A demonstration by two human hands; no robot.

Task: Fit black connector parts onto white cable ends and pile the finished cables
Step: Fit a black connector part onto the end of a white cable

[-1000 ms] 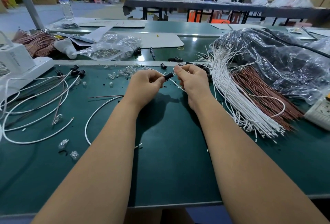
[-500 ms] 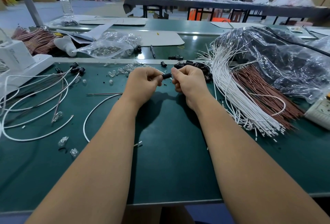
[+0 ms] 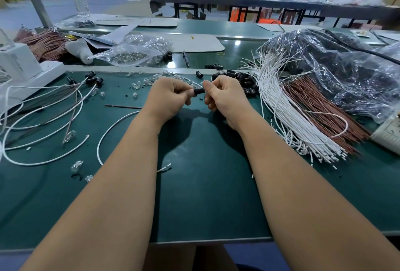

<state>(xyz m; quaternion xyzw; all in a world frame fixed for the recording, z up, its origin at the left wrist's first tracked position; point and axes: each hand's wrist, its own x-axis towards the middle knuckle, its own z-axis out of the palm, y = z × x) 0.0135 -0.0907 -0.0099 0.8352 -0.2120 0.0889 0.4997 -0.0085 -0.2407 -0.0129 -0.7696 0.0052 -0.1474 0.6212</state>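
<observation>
Near the left edge of the table [image 3: 194, 195] lie my finished cables [image 3: 43, 119], piled out of my way with their black ends together. My left hand [image 3: 171, 95] is curled tight and pinches the black connector part [image 3: 199, 91] so it cannot slip. My right hand [image 3: 225, 95] is curled too, thumb touching the part. I think it holds the white cable end, but my fingers hide it. More black parts [image 3: 244, 80] sit just behind my right hand, easy to grab. The new white cables [image 3: 287, 119] wait by the right edge.
</observation>
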